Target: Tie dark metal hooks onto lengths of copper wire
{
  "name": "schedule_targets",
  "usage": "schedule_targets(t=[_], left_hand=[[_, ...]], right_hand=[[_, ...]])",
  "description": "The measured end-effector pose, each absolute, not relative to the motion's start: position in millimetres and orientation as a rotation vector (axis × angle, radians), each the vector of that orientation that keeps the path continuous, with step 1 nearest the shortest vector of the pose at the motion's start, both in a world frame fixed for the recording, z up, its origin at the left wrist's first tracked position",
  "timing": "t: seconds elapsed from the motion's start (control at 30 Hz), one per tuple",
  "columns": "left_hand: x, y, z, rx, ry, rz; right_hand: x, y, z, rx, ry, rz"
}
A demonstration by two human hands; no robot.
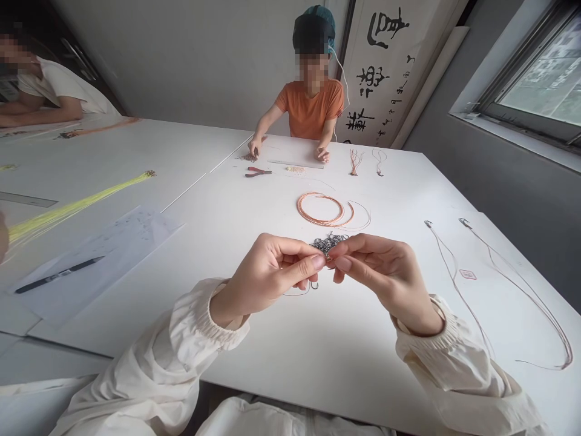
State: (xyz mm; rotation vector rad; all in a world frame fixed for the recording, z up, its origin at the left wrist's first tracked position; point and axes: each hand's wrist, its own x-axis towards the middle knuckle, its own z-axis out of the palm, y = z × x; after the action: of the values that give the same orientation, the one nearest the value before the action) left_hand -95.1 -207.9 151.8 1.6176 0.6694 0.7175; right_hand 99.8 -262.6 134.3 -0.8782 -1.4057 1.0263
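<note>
My left hand (267, 272) and my right hand (376, 272) meet above the white table (254, 339), their fingertips pinching a small metal wire piece (327, 257). The piece is mostly hidden by my fingers. Just behind them lies a tangled heap of dark wire hooks (327, 243). A thin dark wire with a hook (308, 287) shows below my left hand. Beyond the heap sits a loose coil of copper wire (324, 210).
Long thin wires with hooked ends (499, 284) lie at the right. Across the table, a person in an orange shirt (313, 109) works near red-handled pliers (258, 172). On the left are yellow-green strands (77, 203), a pen (59, 275) and another seated person (49, 91).
</note>
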Motion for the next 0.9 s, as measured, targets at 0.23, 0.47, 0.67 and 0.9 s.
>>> schedule_targets(t=[0.23, 0.47, 0.67, 0.9], left_hand=[[-95, -209, 149, 1.742, 0.682, 0.749], [-96, -211, 145, 1.987, 0.673, 0.852], [-94, -212, 139, 2.171, 0.685, 0.965], [-89, -216, 134, 2.245, 0.700, 1.101]], right_hand=[[104, -260, 135, -0.945, -1.506, 1.006], [98, -263, 132, -1.019, -1.625, 0.677], [91, -265, 124, -1.051, -1.761, 0.025], [81, -267, 115, -1.108, -1.780, -0.363]])
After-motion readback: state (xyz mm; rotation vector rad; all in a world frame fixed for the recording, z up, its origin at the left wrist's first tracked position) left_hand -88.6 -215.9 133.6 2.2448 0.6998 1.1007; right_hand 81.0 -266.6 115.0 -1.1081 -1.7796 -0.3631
